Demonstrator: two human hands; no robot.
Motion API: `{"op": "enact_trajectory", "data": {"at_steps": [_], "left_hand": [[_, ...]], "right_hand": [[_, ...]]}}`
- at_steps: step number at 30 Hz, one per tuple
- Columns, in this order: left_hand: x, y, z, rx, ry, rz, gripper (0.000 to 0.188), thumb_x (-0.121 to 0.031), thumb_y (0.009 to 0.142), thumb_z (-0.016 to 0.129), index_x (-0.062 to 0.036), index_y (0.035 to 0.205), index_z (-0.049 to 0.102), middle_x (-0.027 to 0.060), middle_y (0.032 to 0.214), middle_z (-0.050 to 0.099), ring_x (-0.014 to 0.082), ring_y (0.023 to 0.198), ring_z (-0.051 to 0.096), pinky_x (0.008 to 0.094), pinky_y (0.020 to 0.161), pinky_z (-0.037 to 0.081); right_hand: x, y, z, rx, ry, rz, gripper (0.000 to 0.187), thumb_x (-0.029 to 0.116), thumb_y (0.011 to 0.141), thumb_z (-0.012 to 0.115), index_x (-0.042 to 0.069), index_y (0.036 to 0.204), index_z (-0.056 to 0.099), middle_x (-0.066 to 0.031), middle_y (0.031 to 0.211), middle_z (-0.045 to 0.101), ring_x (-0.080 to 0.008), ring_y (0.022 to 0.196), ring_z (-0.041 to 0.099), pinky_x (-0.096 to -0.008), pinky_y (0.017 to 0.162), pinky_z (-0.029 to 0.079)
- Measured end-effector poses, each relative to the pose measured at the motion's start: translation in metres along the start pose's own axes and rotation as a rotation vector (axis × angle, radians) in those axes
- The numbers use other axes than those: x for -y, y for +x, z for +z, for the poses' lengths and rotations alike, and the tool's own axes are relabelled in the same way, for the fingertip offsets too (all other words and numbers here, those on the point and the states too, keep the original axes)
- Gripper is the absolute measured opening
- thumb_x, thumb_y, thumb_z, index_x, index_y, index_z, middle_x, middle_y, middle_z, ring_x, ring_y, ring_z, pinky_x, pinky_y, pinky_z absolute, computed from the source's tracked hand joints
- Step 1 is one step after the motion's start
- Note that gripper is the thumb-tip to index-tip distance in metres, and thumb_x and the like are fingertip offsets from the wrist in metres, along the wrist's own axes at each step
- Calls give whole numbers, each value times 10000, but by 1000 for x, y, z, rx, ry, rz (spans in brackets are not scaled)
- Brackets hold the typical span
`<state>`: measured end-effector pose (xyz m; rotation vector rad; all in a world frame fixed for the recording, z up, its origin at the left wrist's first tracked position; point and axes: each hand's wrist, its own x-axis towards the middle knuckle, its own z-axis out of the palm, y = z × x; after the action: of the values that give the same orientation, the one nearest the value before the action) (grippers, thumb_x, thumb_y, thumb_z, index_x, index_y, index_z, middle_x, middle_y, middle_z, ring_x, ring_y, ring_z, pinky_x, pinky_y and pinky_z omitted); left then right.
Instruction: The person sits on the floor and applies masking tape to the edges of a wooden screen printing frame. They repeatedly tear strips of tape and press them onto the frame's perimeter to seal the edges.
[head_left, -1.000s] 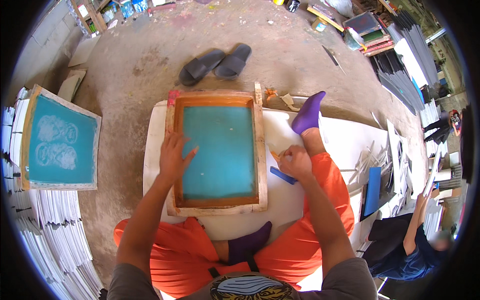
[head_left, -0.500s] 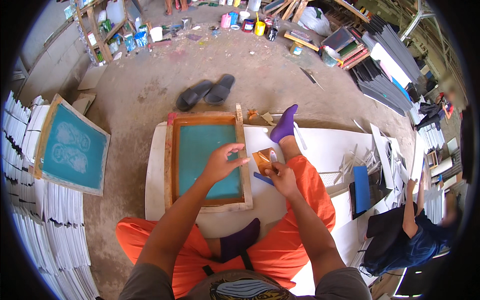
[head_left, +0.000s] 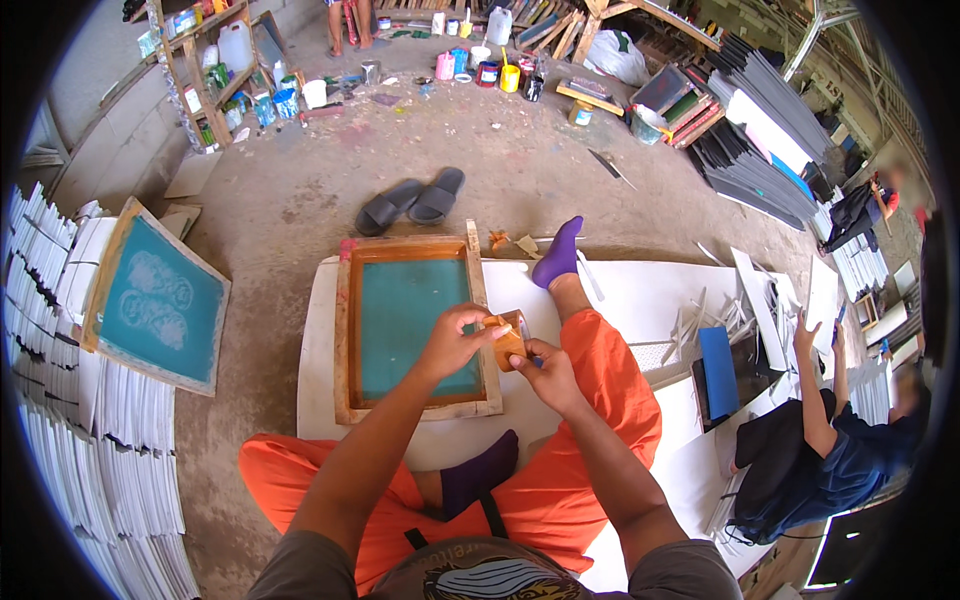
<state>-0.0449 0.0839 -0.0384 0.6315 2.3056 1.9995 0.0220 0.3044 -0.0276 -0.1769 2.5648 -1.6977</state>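
A small brown roll of packing tape (head_left: 508, 340) is gripped between both hands above the right edge of a wooden-framed screen with teal mesh (head_left: 412, 325), which lies flat on a white board (head_left: 640, 295) on the floor. The left hand (head_left: 452, 340) is closed on the roll from the left, its fingers (head_left: 478, 318) curled over the top; the right hand (head_left: 545, 372) pinches it from below. Orange trousers (head_left: 600, 420) and purple socks (head_left: 558, 252) are seen beside the screen. A second teal screen (head_left: 155, 297) is leaned on stacked white sheets (head_left: 110, 450) at the left. A pair of dark slippers (head_left: 410, 202) lies beyond.
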Motion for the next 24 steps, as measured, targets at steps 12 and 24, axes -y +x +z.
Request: {"op": "enact_trajectory", "data": {"at_steps": [12,24], "left_hand": [[-17,-30,0,18,-18,45,150,-91,905,840,2,1017,802,108,975,772,155,848,686,296,767,538],[-49,-29,-25,175,63,171,144,-154,898,837,-23,953,811,113,809,741,234,743,667,369,691,514]], "right_hand": [[0,-24,13,-24,156,17,271,214,1044,705,-18,1180,731,-79,1045,750,-148,989,667,-314,927,528],[16,8,17,214,439,-88,225,126,1111,570,3,1235,711,-60,1158,716,-150,1117,633,-316,1027,488]]}}
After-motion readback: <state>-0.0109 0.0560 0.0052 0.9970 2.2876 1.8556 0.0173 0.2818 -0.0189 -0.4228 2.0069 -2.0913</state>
